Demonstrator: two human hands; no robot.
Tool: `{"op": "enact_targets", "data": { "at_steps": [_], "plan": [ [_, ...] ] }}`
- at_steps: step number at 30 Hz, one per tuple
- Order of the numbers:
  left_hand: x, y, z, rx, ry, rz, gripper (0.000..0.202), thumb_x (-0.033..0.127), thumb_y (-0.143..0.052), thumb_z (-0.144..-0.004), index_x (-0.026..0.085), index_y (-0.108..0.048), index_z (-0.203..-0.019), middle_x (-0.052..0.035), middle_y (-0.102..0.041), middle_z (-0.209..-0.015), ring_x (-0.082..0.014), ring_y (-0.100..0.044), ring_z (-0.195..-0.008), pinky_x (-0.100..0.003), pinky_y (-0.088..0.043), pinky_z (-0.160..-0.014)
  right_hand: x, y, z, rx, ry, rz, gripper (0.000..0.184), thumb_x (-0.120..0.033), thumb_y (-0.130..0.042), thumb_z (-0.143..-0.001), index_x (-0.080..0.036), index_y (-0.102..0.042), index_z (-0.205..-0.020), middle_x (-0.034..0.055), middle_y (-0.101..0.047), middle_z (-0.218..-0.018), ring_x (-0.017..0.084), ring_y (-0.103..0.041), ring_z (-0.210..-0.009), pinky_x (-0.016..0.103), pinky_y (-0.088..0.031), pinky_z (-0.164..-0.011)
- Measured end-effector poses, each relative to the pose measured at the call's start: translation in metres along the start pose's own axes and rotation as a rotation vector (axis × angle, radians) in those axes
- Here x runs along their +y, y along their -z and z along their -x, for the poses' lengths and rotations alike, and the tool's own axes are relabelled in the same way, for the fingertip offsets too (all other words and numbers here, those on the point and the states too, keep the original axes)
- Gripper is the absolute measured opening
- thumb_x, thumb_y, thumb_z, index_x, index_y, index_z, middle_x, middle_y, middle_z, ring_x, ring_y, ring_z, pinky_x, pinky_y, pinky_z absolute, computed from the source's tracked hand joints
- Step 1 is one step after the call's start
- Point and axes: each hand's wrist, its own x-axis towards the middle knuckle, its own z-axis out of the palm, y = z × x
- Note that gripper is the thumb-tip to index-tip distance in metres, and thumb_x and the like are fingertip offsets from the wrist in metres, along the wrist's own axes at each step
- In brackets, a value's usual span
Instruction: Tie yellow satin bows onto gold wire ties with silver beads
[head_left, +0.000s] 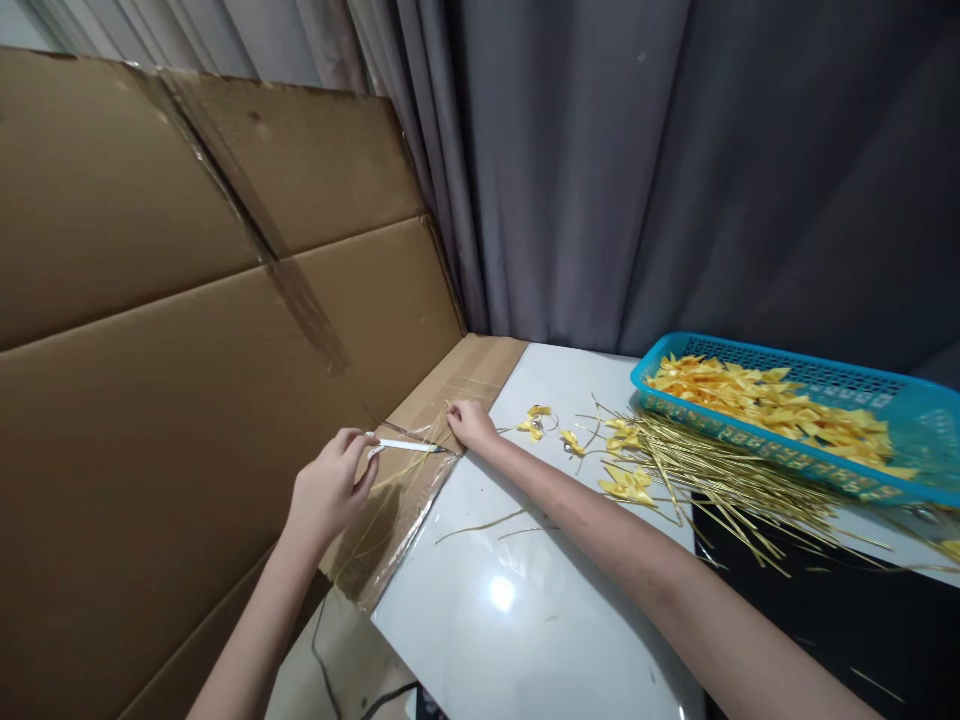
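Observation:
My left hand (334, 482) is closed on the near end of a slim white tool (409, 445) with a dark tip; its exact kind is unclear. That tool points right, over the cardboard flap (480, 362). Just beyond its tip, my right hand (469, 422) pinches thin yellow strands (409, 466), which cross by the tool and trail down to the left. Small yellow ribbon flowers (534, 424) on thin stems lie to the right of my right hand. My fingertips partly hide what the right hand grips.
Folded cardboard (187, 450) stands tall on the left. On the white table (480, 600), gold stems (720, 470) lie in a heap before a blue basket (930, 430) of yellow ribbon pieces (780, 405). A black surface (847, 620) is at the right, a grey curtain (570, 180) behind.

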Motion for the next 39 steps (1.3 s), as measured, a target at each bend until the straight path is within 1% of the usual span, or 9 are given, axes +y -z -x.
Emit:
{"op": "enact_targets", "data": {
  "at_steps": [4,8,14,19,24,29,35,37,39],
  "plan": [
    [0.004,-0.001,0.000,-0.024,0.005,0.052,0.026,0.031,-0.037,-0.090,0.022,-0.059,-0.100,-0.0053,-0.063,-0.110,-0.0180,-0.062,-0.084,-0.025,-0.040,-0.056,0.002,0.002,0.003,0.020,0.032,0.014,0.031,-0.032,-0.051,-0.090,-0.013,-0.054,-0.115,0.0084,-0.056,-0.113,0.018,-0.058,-0.097,0.038,-0.050,-0.083],
    [0.011,-0.009,0.001,-0.060,-0.005,0.106,0.024,0.030,-0.039,-0.088,0.021,-0.059,-0.098,-0.0056,-0.064,-0.108,-0.0205,-0.061,-0.092,-0.026,-0.040,-0.059,0.004,0.005,0.006,0.027,0.073,0.041,0.030,-0.032,-0.051,-0.091,-0.014,-0.054,-0.115,0.0084,-0.056,-0.113,0.018,-0.058,-0.097,0.038,-0.050,-0.083],
    [0.030,-0.027,-0.014,-0.090,0.025,0.269,0.025,0.032,-0.041,-0.088,0.021,-0.060,-0.098,-0.0043,-0.067,-0.099,-0.0180,-0.061,-0.073,-0.027,-0.040,-0.060,-0.002,0.016,0.020,0.010,0.180,0.061,0.030,-0.032,-0.051,-0.091,-0.014,-0.054,-0.114,0.0083,-0.056,-0.112,0.017,-0.058,-0.097,0.038,-0.050,-0.083],
    [0.040,-0.037,-0.035,-0.068,0.074,0.480,0.033,0.038,-0.041,-0.087,0.017,-0.062,-0.103,-0.0070,-0.069,-0.096,-0.0173,-0.059,-0.068,-0.027,-0.043,-0.060,-0.015,0.027,0.043,-0.031,0.322,0.042,0.028,-0.032,-0.051,-0.091,-0.013,-0.056,-0.109,0.0074,-0.058,-0.107,0.016,-0.059,-0.094,0.036,-0.050,-0.082],
    [0.043,-0.041,-0.038,-0.056,0.033,0.693,0.032,0.039,-0.045,-0.085,0.016,-0.067,-0.088,-0.0069,-0.070,-0.091,-0.0153,-0.057,-0.067,-0.025,-0.043,-0.058,-0.025,0.037,0.063,-0.043,0.406,-0.017,0.023,-0.032,-0.051,-0.090,-0.011,-0.059,-0.095,0.0039,-0.060,-0.091,0.013,-0.059,-0.082,0.031,-0.050,-0.075],
    [0.045,-0.034,-0.034,-0.025,0.075,0.816,0.029,0.040,-0.052,-0.079,0.015,-0.066,-0.077,-0.0057,-0.068,-0.080,-0.0136,-0.052,-0.059,-0.024,-0.039,-0.053,-0.033,0.044,0.074,-0.012,0.426,-0.119,0.014,-0.021,-0.055,-0.085,-0.012,-0.057,-0.074,-0.0011,-0.055,-0.070,0.007,-0.048,-0.061,0.021,-0.040,-0.061],
    [0.049,-0.013,-0.021,-0.082,0.154,0.951,0.033,0.045,-0.054,-0.077,0.014,-0.065,-0.077,-0.0047,-0.066,-0.075,-0.0124,-0.049,-0.057,-0.022,-0.034,-0.048,-0.034,0.058,0.091,0.011,0.406,-0.248,0.009,-0.016,-0.055,-0.081,-0.014,-0.059,-0.074,-0.0030,-0.053,-0.065,0.005,-0.040,-0.051,0.018,-0.031,-0.053],
    [0.050,-0.005,-0.016,-0.104,0.163,0.994,0.033,0.046,-0.054,-0.077,0.015,-0.065,-0.078,-0.0051,-0.066,-0.078,-0.0141,-0.053,-0.063,-0.022,-0.038,-0.051,-0.034,0.065,0.097,0.017,0.402,-0.281,0.009,-0.017,-0.055,-0.081,-0.014,-0.058,-0.073,-0.0028,-0.054,-0.066,0.004,-0.039,-0.049,0.017,-0.031,-0.051],
    [0.049,0.003,-0.011,-0.121,0.164,1.035,0.031,0.046,-0.055,-0.078,0.016,-0.064,-0.078,-0.0057,-0.067,-0.082,-0.0171,-0.058,-0.073,-0.023,-0.043,-0.060,-0.035,0.072,0.103,0.031,0.397,-0.313,0.009,-0.016,-0.054,-0.080,-0.014,-0.057,-0.072,-0.0025,-0.054,-0.067,0.004,-0.038,-0.048,0.017,-0.031,-0.049]
  ]
}}
